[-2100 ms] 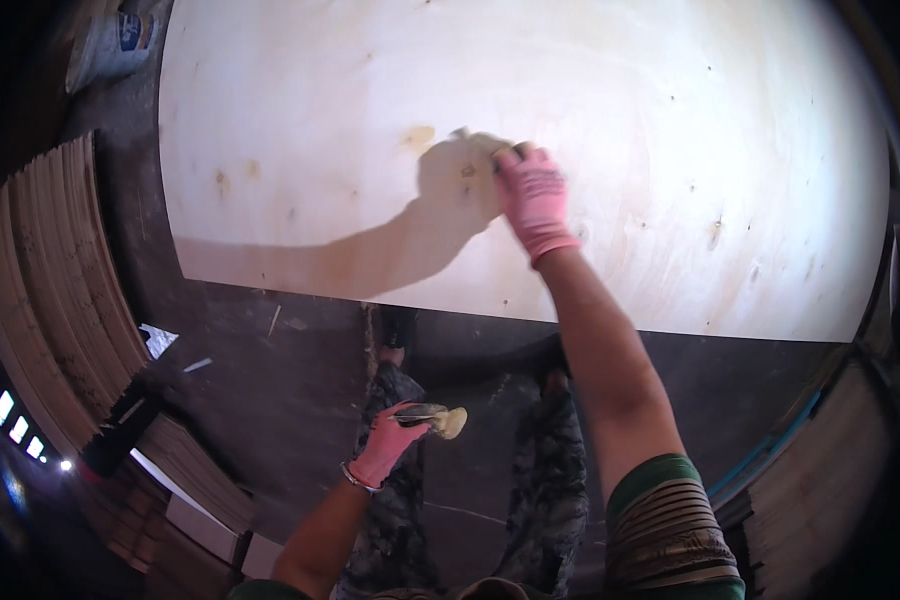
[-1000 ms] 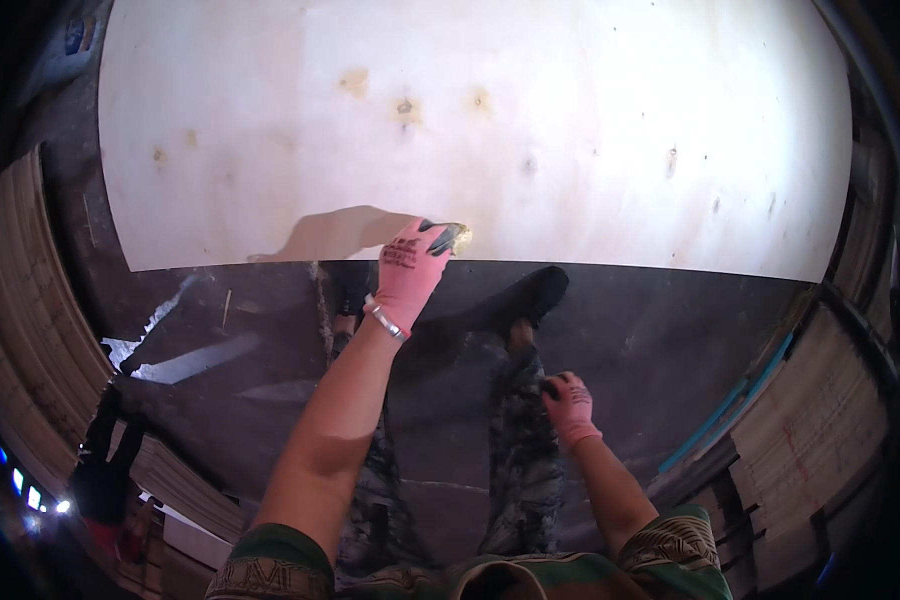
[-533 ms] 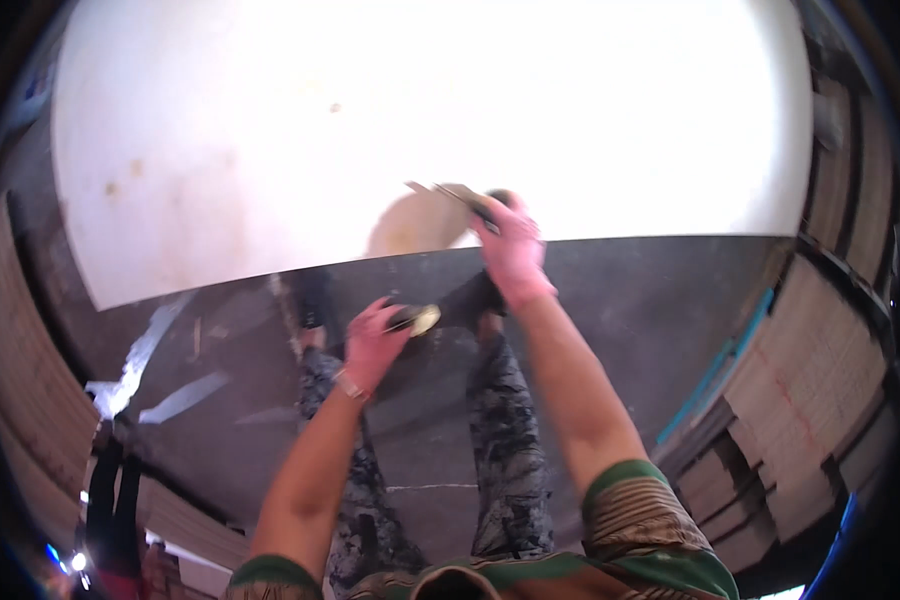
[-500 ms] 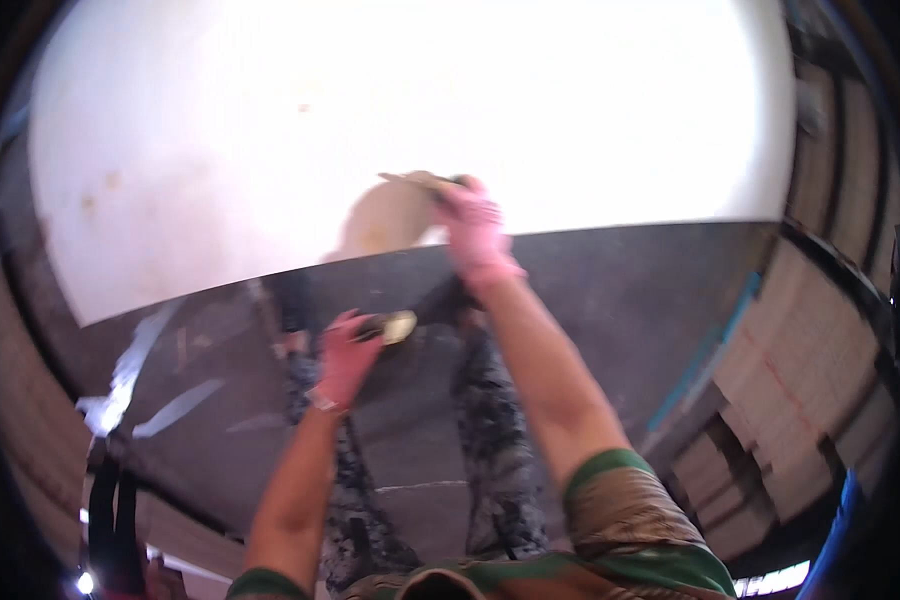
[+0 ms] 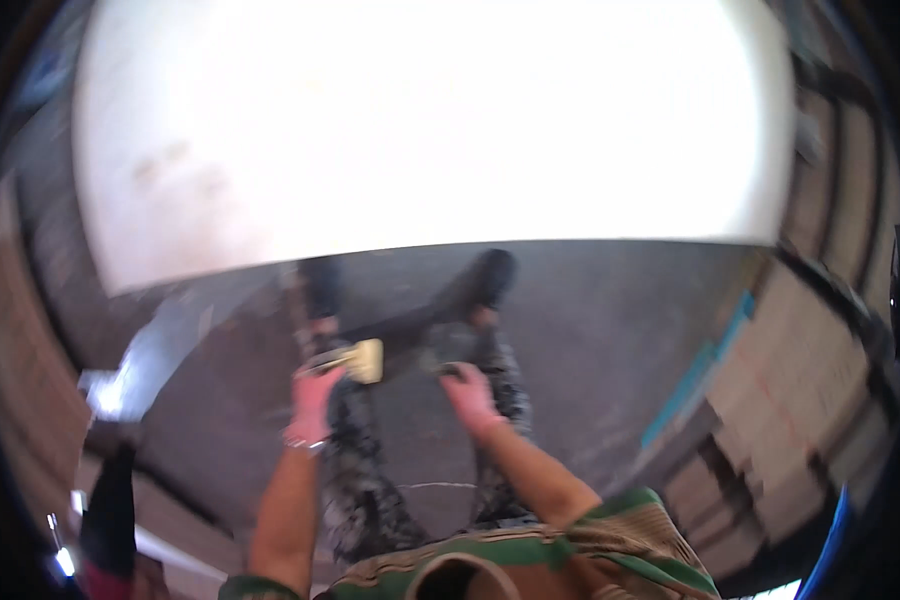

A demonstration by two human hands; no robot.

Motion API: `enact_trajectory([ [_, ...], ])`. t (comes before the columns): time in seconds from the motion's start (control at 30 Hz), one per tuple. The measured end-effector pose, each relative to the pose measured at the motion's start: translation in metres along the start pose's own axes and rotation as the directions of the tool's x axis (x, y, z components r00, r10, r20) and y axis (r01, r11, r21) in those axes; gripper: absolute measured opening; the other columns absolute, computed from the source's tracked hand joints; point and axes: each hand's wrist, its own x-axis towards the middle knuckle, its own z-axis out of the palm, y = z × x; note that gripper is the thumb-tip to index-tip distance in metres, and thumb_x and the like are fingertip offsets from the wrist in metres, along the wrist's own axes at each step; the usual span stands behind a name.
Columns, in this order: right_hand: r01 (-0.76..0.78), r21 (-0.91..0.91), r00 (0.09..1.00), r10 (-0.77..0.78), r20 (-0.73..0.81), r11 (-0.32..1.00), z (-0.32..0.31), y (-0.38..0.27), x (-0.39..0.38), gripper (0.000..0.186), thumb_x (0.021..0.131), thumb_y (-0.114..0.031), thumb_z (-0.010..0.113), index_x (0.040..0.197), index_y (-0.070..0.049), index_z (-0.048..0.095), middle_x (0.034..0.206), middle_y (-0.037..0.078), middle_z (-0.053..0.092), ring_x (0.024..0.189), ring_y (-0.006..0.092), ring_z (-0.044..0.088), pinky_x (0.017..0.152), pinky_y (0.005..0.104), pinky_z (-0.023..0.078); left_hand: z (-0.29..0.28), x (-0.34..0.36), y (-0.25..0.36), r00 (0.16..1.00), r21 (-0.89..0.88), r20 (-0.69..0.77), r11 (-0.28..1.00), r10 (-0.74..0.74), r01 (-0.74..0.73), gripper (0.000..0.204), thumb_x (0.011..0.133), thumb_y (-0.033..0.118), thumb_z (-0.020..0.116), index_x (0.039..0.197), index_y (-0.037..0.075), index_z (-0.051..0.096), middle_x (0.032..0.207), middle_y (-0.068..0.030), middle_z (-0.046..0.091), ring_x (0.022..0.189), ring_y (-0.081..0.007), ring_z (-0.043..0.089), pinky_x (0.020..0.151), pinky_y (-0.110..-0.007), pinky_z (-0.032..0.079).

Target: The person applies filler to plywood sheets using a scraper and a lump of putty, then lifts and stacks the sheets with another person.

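Note:
In my left hand [image 5: 315, 400], gloved in pink, is a putty knife [image 5: 367, 361] whose broad head looks pale yellow, as if coated. It points right, over my left leg. My right hand [image 5: 472, 400], also in a pink glove, is closed on a dark-handled scraper [image 5: 452, 348]; its greyish blade is blurred against the floor. Both hands are apart, short of the near edge of a large white board [image 5: 420, 160]. Brownish smudges [image 5: 160, 163] mark the board's left part, while glare washes out the rest.
Below the board is a dark floor [image 5: 590, 330], with my shoes [image 5: 490, 278] near its edge. Stacked brown boards [image 5: 790, 350] stand on the right beside a teal strip [image 5: 695, 370]. Shiny film [image 5: 130, 380] lies at left. A person's dark-clothed limb [image 5: 110, 510] shows at lower left.
My right hand has come off the white board with its scraper, back toward me. My left hand has shifted slightly left and nearer, and more of the yellow head shows.

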Motion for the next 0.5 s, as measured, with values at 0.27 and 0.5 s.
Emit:
enact_trajectory([
  [0.27, 0.030, 0.534, 0.965, -0.164, 0.206, 0.845, 0.006, -0.097, -0.012, 0.019, 0.088, -0.008, 0.053, 0.103, 0.001, 0.060, 0.091, 0.007, 0.063, 0.077, 0.0140, 0.059, 0.071, 0.0259, 0.048, 0.020, -0.075, 0.040, 0.894, -0.552, 0.426, 0.823, 0.139, 0.135, 0.025, 0.084, 0.005, 0.059, 0.108, -0.004, 0.061, 0.102, -0.0067, 0.065, 0.092, -0.0122, 0.060, 0.083, -0.025, 0.048],
  [0.5, 0.166, 0.235, 0.614, -0.287, 0.736, 0.958, 0.056, -0.251, -0.099, 0.036, 0.088, -0.009, 0.052, 0.123, -0.001, 0.047, 0.116, 0.010, 0.057, 0.109, 0.0216, 0.055, 0.094, 0.0329, 0.045, -0.034, -0.159, 0.066, 0.848, -0.678, 0.468, 0.716, 0.247, 0.166, 0.025, 0.086, 0.009, 0.059, 0.108, -0.003, 0.062, 0.104, -0.0071, 0.063, 0.096, -0.0134, 0.058, 0.085, -0.027, 0.046],
])
